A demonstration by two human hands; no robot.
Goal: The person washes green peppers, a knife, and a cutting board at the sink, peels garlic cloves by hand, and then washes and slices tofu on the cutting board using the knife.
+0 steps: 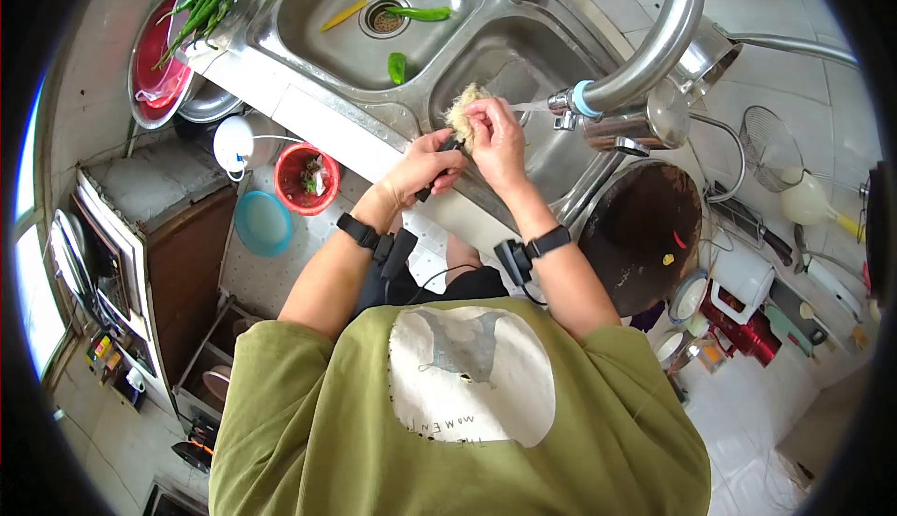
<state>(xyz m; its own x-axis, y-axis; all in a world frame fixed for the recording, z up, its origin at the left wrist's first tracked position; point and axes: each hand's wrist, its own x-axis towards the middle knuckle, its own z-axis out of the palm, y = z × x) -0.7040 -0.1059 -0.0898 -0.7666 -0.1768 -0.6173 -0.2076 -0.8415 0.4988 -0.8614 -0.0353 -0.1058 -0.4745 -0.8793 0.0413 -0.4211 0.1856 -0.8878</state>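
Over the near edge of the right sink basin [551, 49], my left hand [425, 168] is closed around a dark handle [425, 192]. Beside it, my right hand [497, 142] grips a pale, fibrous scrubber-like bundle [462, 112], its fingers pressed together. The two hands nearly touch. What the dark handle belongs to is mostly hidden by my fingers. Water runs from the faucet [561, 103] just right of my right hand. In the left basin [308, 49] lie a yellow-handled knife [344, 15] and two pieces of green pepper [420, 14].
Long green beans [206, 2] hang over a container at the upper left. A red bin [306, 179] and a blue basin [263, 222] stand below the counter. On the right are a round dark board [640, 226], a metal pot [645, 119] and a wire strainer [771, 147].
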